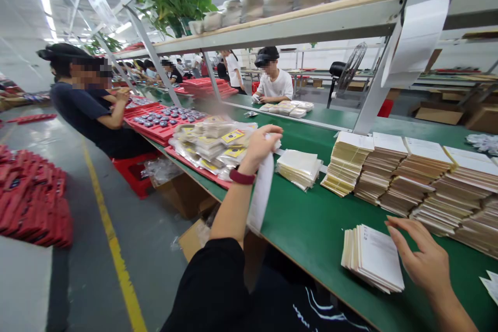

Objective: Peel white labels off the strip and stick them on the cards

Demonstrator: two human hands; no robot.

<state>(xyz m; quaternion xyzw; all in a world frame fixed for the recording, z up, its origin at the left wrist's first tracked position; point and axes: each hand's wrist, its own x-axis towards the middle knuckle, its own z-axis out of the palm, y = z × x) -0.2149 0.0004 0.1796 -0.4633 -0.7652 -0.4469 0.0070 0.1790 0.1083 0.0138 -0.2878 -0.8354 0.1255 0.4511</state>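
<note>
My left hand [260, 146] is raised over the green table [311, 223], its fingers closed on a white paper strip [261, 192] that hangs down over the table's edge. Just beyond it lies a heap of clear bagged packets with yellow labels [212, 148]. My right hand [422, 257] rests with fingers spread on the right edge of a small stack of white cards [371, 257] near the front of the table. A low pile of white sheets [299, 167] lies between the two hands.
Long fanned rows of tan and white cards [412, 179] fill the table's right side. Red trays [163, 122] with small parts sit before a seated person in dark clothes [87, 109]. Another person in white [274, 83] sits across. A red stack [31, 197] stands on the floor at left.
</note>
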